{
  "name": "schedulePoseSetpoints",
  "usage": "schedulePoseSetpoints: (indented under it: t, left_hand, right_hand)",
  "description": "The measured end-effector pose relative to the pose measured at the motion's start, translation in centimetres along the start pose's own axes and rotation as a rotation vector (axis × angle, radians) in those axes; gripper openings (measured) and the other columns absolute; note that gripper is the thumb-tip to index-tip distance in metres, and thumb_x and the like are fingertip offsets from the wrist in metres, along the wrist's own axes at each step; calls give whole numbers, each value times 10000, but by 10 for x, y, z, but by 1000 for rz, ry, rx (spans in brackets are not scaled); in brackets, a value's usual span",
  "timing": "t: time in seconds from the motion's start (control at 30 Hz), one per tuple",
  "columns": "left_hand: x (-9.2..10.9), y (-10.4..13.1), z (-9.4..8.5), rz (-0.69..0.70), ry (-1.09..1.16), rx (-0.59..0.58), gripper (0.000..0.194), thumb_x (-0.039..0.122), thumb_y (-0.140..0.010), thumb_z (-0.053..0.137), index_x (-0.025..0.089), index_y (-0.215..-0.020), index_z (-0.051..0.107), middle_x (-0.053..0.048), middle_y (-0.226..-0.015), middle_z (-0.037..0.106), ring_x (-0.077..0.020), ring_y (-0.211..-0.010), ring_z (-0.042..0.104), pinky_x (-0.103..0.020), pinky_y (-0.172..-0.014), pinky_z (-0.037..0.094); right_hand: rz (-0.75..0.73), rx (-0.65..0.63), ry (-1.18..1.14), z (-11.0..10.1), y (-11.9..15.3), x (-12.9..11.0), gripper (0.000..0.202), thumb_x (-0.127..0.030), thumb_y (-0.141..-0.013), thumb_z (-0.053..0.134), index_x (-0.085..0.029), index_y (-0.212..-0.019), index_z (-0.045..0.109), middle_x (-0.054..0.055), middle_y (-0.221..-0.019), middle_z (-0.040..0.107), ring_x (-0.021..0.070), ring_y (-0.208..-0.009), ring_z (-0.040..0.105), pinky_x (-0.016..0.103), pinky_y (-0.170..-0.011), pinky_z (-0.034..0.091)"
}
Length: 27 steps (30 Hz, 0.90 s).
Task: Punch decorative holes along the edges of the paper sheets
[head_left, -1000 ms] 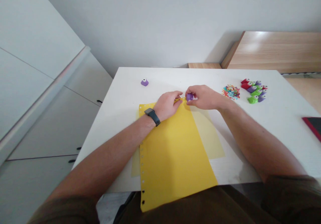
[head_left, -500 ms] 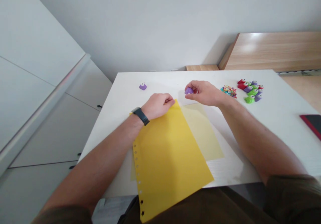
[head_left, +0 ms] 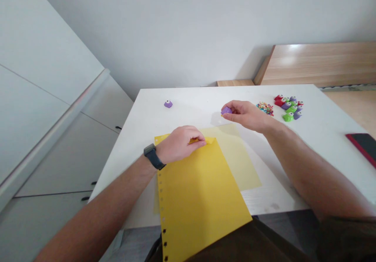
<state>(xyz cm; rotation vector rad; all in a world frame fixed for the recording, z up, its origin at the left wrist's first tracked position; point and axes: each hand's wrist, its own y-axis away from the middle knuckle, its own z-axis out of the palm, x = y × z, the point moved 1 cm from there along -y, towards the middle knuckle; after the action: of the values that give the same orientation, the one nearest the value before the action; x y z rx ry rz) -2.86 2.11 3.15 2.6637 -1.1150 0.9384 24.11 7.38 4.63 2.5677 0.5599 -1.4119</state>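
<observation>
My left hand (head_left: 182, 141) pinches the top edge of a yellow sheet (head_left: 202, 195) with punched holes down its left side. The sheet's top is bent over by the fingers, and its bottom hangs past the table's front edge. Beneath it lies a pale yellow sheet (head_left: 242, 160), partly covered. Above the table, to the right of the sheets, my right hand (head_left: 246, 114) grips a small purple clip (head_left: 226, 111) between thumb and fingers. Another purple clip with a googly eye (head_left: 168, 103) sits alone at the back left.
A pile of small multicoloured pieces (head_left: 265, 108) lies just beyond my right wrist. Several red, green and purple eyed clips (head_left: 291, 109) are grouped at the back right. A dark red-edged object (head_left: 362, 146) lies at the right edge of the white table (head_left: 320, 152).
My left hand has drawn the yellow sheet's top edge toward me and bent it over. My right hand, with the purple clip, has shifted slightly right and down in the view.
</observation>
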Motion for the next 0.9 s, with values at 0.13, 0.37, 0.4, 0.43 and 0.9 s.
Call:
schedulePoseSetpoints:
  t: [0.13, 0.37, 0.4, 0.43, 0.9]
  left_hand:
    - [-1, 5, 9, -10, -16, 70, 174, 301, -965, 596, 204, -892, 721, -31, -933, 723, -178, -910, 652, -307, -858, 486]
    - [-9, 8, 22, -18, -54, 113, 167, 300, -964, 602, 192, -893, 708, -50, -936, 714, -203, -932, 637, -348, -879, 488]
    - [-9, 8, 23, -13, -63, 118, 168, 299, -966, 599, 191, -891, 705, -51, -934, 712, -205, -933, 633, -354, -883, 486]
    - [-10, 8, 24, -8, -71, 124, 170, 300, -967, 597, 191, -889, 701, -51, -935, 711, -206, -934, 629, -358, -885, 485]
    - [-21, 11, 33, 28, -71, 165, 146, 303, -973, 597, 205, -938, 700, -45, -978, 714, -203, -955, 623, -372, -903, 485]
  right_hand:
    - [68, 1, -292, -4, 20, 14, 321, -481, -874, 681, -199, -1021, 727, 46, -952, 702, 168, -817, 573, 308, -723, 425]
    - [130, 103, -541, 2, 39, 38, 297, -467, -929, 640, -209, -1035, 742, 58, -965, 696, 154, -783, 550, 305, -693, 399]
    - [134, 115, -556, 2, 40, 40, 290, -460, -926, 647, -209, -1037, 741, 57, -961, 696, 152, -772, 546, 303, -685, 395]
    - [133, 127, -567, 3, 40, 42, 282, -452, -920, 659, -208, -1036, 740, 56, -958, 696, 149, -763, 543, 301, -678, 392]
    - [191, 83, -813, 5, 42, 37, 329, -461, -946, 578, -180, -1054, 709, 101, -993, 711, 181, -791, 595, 323, -696, 443]
